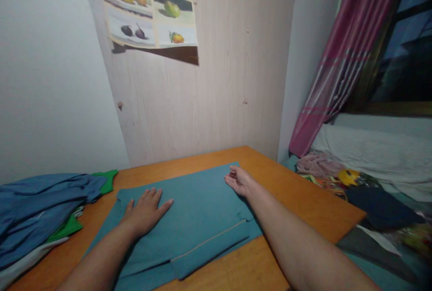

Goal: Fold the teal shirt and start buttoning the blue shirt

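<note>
Centrally, a folded teal cloth (199,205) lies on an orange-brown wooden table (303,201), seen from above by the person whose two bare forearms reach in from the bottom edge. The left hand (145,210) rests palm down on the left part of the cloth, its fingers spread and its thumb pointing out to the right. The right hand (239,182) is at the cloth's far right corner, turned partly palm up, with the fingers loosely curled; whether it pinches the fabric or only lies against it, I cannot tell. Along the near side of the cloth, a folded band carries a thin pale line that slants up to the right, and layers of fabric show beneath it.

On the left of the table is a loose heap: a blue garment (40,210) on top, with bright green fabric (110,181) showing at its far right end and again lower down, and whitish fabric (33,257) at the near edge. Behind the table stands a pale wood-grain panel (219,102) bearing a sheet of fruit pictures (175,34). To the right, a pink curtain (357,34) hangs beside a dark window (411,61); below are a whitish blanket (378,156), a dusty-pink cloth (317,165) and a dark blue cloth (381,205).
</note>
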A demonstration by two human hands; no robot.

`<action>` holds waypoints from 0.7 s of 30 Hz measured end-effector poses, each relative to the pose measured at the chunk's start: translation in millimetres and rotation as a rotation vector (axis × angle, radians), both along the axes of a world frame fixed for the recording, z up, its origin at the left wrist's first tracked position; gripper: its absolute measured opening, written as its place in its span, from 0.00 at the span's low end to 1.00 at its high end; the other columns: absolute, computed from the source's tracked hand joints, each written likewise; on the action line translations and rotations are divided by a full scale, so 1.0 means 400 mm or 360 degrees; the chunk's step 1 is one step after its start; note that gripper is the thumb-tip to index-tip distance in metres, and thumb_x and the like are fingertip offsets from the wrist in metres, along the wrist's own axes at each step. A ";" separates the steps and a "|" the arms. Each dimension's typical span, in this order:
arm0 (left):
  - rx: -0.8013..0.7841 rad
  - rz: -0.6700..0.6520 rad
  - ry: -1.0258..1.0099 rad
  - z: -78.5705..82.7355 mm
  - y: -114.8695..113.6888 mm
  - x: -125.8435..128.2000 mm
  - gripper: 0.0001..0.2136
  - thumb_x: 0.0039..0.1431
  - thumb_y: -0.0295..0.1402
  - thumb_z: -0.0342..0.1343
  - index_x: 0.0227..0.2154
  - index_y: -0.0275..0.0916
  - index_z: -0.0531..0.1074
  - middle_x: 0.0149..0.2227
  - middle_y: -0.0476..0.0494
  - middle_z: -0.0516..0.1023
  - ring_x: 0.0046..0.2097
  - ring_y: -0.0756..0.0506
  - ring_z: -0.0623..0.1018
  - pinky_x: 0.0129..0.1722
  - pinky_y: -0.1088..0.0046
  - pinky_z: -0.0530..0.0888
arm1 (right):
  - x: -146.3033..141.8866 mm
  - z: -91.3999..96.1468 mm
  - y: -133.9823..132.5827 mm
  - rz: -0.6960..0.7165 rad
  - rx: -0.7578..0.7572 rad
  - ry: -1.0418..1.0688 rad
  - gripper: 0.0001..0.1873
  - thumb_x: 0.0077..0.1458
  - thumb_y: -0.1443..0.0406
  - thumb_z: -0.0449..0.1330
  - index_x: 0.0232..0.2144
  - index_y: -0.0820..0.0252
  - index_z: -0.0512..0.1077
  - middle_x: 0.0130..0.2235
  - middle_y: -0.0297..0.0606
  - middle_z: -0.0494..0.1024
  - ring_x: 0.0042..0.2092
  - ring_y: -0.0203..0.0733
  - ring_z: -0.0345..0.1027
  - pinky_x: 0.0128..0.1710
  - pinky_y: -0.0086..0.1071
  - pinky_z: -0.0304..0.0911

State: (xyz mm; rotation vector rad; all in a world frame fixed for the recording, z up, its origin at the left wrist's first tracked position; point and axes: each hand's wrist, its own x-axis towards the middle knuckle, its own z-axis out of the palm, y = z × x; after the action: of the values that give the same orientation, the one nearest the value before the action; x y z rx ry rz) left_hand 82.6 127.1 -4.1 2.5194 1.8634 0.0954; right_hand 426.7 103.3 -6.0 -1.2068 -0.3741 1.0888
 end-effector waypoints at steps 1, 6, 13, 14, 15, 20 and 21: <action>-0.0005 0.0003 -0.0005 0.001 -0.002 0.001 0.42 0.59 0.61 0.34 0.68 0.35 0.54 0.70 0.35 0.49 0.71 0.34 0.49 0.64 0.39 0.50 | 0.004 0.000 0.000 -0.0039 -0.0012 0.0015 0.06 0.59 0.62 0.58 0.33 0.57 0.65 0.32 0.37 0.69 0.37 0.38 0.72 0.41 0.30 0.73; -0.0020 -0.0004 -0.0036 0.002 -0.008 0.001 0.43 0.59 0.62 0.33 0.68 0.36 0.54 0.71 0.36 0.48 0.71 0.34 0.48 0.64 0.38 0.49 | 0.024 0.011 -0.001 -0.0219 0.0015 0.0056 0.05 0.61 0.63 0.58 0.34 0.55 0.65 0.31 0.32 0.67 0.36 0.33 0.70 0.40 0.22 0.71; -0.0047 -0.0004 -0.0064 0.005 -0.023 0.005 0.43 0.59 0.64 0.30 0.68 0.38 0.54 0.71 0.37 0.47 0.71 0.35 0.46 0.65 0.40 0.48 | -0.006 0.004 -0.013 0.0128 0.0030 0.0137 0.06 0.58 0.64 0.62 0.32 0.60 0.68 0.33 0.39 0.71 0.36 0.38 0.72 0.37 0.29 0.74; -0.0054 0.0003 -0.0069 0.006 -0.025 0.006 0.43 0.59 0.64 0.29 0.68 0.38 0.54 0.71 0.37 0.46 0.71 0.35 0.46 0.65 0.41 0.48 | -0.003 0.003 -0.013 0.0101 0.0016 0.0129 0.05 0.59 0.65 0.61 0.33 0.59 0.68 0.33 0.38 0.70 0.35 0.37 0.72 0.36 0.27 0.74; -0.0064 0.0007 -0.0071 0.007 -0.028 0.007 0.43 0.59 0.64 0.29 0.68 0.39 0.54 0.71 0.37 0.46 0.71 0.35 0.46 0.65 0.41 0.48 | 0.001 0.003 -0.012 0.0052 0.0006 0.0117 0.05 0.60 0.65 0.60 0.33 0.58 0.67 0.33 0.36 0.69 0.34 0.35 0.70 0.36 0.25 0.73; -0.0080 0.0020 -0.0075 0.010 -0.035 0.009 0.44 0.58 0.64 0.29 0.68 0.38 0.52 0.71 0.37 0.45 0.71 0.35 0.45 0.65 0.42 0.47 | 0.013 0.010 -0.009 -0.0040 0.0033 0.0113 0.05 0.63 0.62 0.57 0.34 0.57 0.66 0.33 0.34 0.68 0.34 0.32 0.70 0.37 0.22 0.73; -0.0081 0.0017 -0.0072 0.010 -0.035 0.009 0.44 0.58 0.64 0.28 0.68 0.38 0.52 0.71 0.37 0.45 0.71 0.35 0.45 0.65 0.42 0.47 | 0.008 0.010 -0.010 0.0013 0.0054 0.0127 0.06 0.63 0.62 0.57 0.34 0.58 0.67 0.33 0.35 0.69 0.35 0.33 0.71 0.37 0.23 0.74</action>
State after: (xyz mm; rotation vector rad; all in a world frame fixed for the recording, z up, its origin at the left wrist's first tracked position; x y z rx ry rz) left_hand 86.1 113.0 -0.1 2.4533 1.8387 0.1031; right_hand 430.1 99.1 -1.9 -1.1291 -0.3353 1.1296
